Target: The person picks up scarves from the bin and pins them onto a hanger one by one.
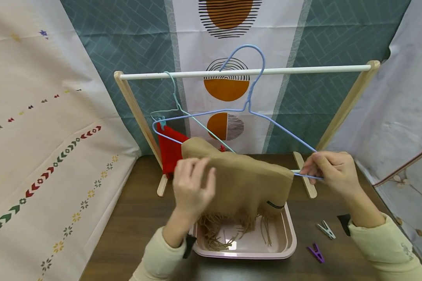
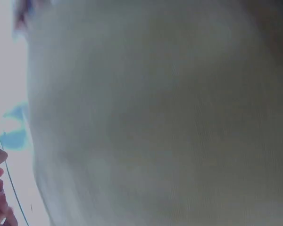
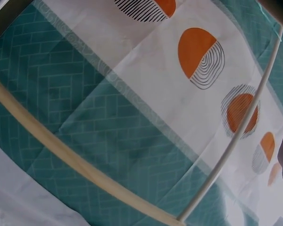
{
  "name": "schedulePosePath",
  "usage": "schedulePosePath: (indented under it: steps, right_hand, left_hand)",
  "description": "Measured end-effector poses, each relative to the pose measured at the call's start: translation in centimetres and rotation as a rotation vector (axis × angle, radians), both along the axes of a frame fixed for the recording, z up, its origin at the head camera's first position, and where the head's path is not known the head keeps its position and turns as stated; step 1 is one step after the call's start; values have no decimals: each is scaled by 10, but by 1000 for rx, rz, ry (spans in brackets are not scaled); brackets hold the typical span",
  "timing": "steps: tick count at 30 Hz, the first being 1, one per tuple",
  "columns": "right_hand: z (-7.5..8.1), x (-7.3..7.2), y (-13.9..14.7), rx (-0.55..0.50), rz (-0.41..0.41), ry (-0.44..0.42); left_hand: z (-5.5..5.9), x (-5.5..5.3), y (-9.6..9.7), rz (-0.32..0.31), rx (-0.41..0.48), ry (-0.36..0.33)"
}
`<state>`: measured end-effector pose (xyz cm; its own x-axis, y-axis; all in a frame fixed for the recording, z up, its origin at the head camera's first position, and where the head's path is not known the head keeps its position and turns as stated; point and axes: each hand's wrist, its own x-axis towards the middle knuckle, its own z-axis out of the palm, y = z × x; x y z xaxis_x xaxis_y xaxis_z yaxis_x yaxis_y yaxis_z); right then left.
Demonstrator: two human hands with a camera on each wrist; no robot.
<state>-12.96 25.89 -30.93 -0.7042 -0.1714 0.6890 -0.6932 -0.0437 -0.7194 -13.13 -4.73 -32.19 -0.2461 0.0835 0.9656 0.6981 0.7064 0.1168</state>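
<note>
My right hand (image 1: 332, 171) grips the right end of a light blue clothes hanger (image 1: 281, 127). Over the hanger's lower bar drapes a tan fringed scarf (image 1: 246, 179), with a small black label near its lower right corner. The hanger's hook overlaps the rack's rail in the head view. In front of the scarf's left part is my left hand (image 1: 193, 187), its fingers loosely bent and nothing held between them. The scarf (image 2: 155, 117) fills most of the left wrist view, blurred. Its fringe hangs down into a pink basin (image 1: 246, 255).
A wooden rack with a white rail (image 1: 302, 70) stands at the back. On its left hangs a mint hanger (image 1: 175, 93) with a red cloth (image 1: 168, 156) clipped by a blue clothespin (image 1: 161, 123). A white clothespin (image 1: 326, 229) and a purple clothespin (image 1: 316, 253) lie right of the basin.
</note>
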Motion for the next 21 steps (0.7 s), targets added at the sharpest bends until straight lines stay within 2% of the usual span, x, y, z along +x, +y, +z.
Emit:
schedulePosePath:
  steps: [2,4,5,7,9,11,17,19,21]
  right_hand:
    - [0,0,-3,-11,6,-23]
    - [-1,0,-7,-22,11,-30]
    - [-1,0,-9,-13,0,-31]
    - [-2,-1,-11,-40,29,-30]
    - [-2,-1,-13,-17,6,-21]
    - [-2,-1,-15,-9,-5,-18]
    - [-4,1,-22,-73,15,-31]
    - [-4,1,-23,-83,14,-37]
    - [-5,2,-24,-97,24,-36]
  left_hand:
    - [-8,15,25,-52,-68,-22]
    - [-15,27,49,-63,-139,-96]
    - [-17,31,60,-52,-167,-132]
    - [-21,35,79,3,-200,-178]
    - [-23,34,93,72,-204,-183]
    - [-25,32,104,136,-199,-160]
    - [-32,22,123,284,-251,-132]
    - [-33,19,125,314,-264,-116]
    - [-34,16,125,317,-271,-89]
